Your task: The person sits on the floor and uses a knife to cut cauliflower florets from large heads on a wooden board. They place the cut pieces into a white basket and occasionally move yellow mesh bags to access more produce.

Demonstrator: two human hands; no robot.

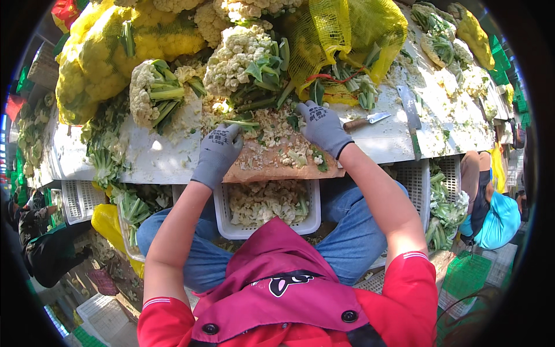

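Note:
My left hand (219, 149), in a grey work glove, rests on the crumb-strewn cutting board (277, 162). Its fingertips meet a green leaf stalk (243, 123); whether they grip it is unclear. On the board's right side lies my right hand (321, 126), gloved alike, fingers spread, with no object visible in it. A small green leaf (293, 122) is beside its thumb side. Just right of that hand is a short knife with a wooden handle (356, 125). Beyond my hands stands a large cauliflower head (236, 60), and another cauliflower (145, 95) sits to the left.
Yellow mesh sacks (95, 65) of cauliflower crowd the table's back. A cleaver (409, 106) lies at the right. Below the table edge, a white crate (269, 233) holds florets between my knees. Leaf-filled crates flank me. Another person in turquoise (498, 219) sits at the right.

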